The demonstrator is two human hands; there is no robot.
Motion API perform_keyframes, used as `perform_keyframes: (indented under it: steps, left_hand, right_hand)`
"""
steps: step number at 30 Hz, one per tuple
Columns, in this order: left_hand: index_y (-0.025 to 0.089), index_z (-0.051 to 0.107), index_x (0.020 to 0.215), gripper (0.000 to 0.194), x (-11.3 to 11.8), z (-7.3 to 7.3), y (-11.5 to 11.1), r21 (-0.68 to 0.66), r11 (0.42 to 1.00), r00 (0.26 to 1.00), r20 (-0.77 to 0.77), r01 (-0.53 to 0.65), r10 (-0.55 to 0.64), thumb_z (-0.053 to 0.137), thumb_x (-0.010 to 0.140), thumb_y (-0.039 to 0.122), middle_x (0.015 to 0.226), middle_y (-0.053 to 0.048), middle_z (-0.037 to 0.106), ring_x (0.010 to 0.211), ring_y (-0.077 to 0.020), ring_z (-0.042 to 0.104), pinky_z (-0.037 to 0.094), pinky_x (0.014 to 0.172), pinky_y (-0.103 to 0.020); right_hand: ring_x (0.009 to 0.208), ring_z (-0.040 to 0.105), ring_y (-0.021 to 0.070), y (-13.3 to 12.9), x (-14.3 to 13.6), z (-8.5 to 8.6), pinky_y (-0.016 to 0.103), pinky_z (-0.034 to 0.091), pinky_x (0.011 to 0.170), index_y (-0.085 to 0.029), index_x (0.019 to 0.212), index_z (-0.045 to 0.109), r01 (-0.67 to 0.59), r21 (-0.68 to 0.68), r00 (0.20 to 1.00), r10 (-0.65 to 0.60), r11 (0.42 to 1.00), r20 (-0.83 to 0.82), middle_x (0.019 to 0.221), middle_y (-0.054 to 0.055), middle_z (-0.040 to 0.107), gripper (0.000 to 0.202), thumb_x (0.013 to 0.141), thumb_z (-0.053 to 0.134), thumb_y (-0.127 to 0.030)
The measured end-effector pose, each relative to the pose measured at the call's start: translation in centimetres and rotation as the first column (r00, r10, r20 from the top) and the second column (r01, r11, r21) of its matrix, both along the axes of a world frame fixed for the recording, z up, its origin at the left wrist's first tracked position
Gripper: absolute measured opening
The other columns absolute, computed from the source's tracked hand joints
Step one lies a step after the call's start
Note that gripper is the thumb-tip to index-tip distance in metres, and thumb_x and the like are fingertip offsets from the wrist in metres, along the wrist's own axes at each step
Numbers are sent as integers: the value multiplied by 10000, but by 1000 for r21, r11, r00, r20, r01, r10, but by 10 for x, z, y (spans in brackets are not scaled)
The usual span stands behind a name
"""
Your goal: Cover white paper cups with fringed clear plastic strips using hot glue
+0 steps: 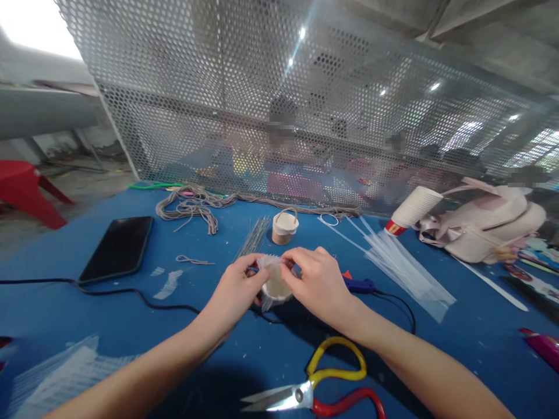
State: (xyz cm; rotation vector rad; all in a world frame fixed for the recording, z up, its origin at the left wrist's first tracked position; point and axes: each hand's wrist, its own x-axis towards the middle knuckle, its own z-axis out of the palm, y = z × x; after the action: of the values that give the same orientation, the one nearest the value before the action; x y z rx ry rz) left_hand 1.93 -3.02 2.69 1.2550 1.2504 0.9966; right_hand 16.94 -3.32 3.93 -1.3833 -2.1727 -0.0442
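Note:
A small white paper cup [276, 284] with sheer pleated white trim around its rim is between my hands, its opening turned up toward me. Fingers and thumb of my left hand [241, 286] pinch the trim and cup wall on the left. On the right side, my right hand [315, 281] has its thumb and fingers closed on the rim. Close in front of me lie scissors [301, 397] with one yellow and one red handle. A blue glue gun [360, 285], partly hidden, rests beside my right hand. Beyond the cup stands a small brown cup basket [284, 230] with a handle.
Thin wires [254, 237], grey cord [190, 206] and a dark tablet [117, 249] lie at the left and back. Sheer white strips [404, 267], stacked paper cups [414, 208] and a pale backpack [484, 224] occupy the right. A perforated metal screen [244, 110] borders the table's far side.

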Motion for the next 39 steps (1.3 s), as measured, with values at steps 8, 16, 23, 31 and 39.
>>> perform_keyframes:
  steps: [8,16,23,31,39]
  left_hand:
    - [119,677,838,268,0,0,-1,-26,999,998,46,-31,32,611,660,309,653,-24,634,520,-119,506,404,434,-203]
    - [129,682,883,303,0,-2,1,8,999,999,2,-35,35,612,669,332,587,7,590,489,-107,458,393,418,-199]
    - [123,699,924,356,-1,-5,4,7,1000,1000,-22,8,-8,597,690,372,615,-5,601,503,-112,452,378,421,-205]
    - [104,704,931,345,-1,-1,4,-12,999,999,-10,-34,34,566,667,277,688,-46,654,542,-124,478,371,435,-213]
    - [114,699,878,295,-1,-1,5,6,1000,999,-48,-9,10,594,662,284,632,-21,636,506,-113,465,360,464,-230]
  right_hand:
    - [683,598,170,7,3,-2,305,353,674,-203,758,625,46,-131,993,-59,990,-103,766,17,697,110,836,547,-209]
    - [698,605,173,10,4,-7,298,376,680,-203,789,631,11,-125,993,-26,992,-116,766,19,692,108,843,537,-206]
    - [710,591,159,9,4,-2,296,369,687,-198,808,633,-18,-74,996,11,997,-94,784,16,681,118,865,530,-208]
    - [715,575,149,12,5,0,289,356,685,-198,827,620,-26,-50,995,21,998,-99,838,17,674,129,889,511,-230]
    - [724,595,156,14,6,-1,300,340,695,-194,832,622,-41,-67,996,35,997,-88,834,16,697,137,896,505,-226]
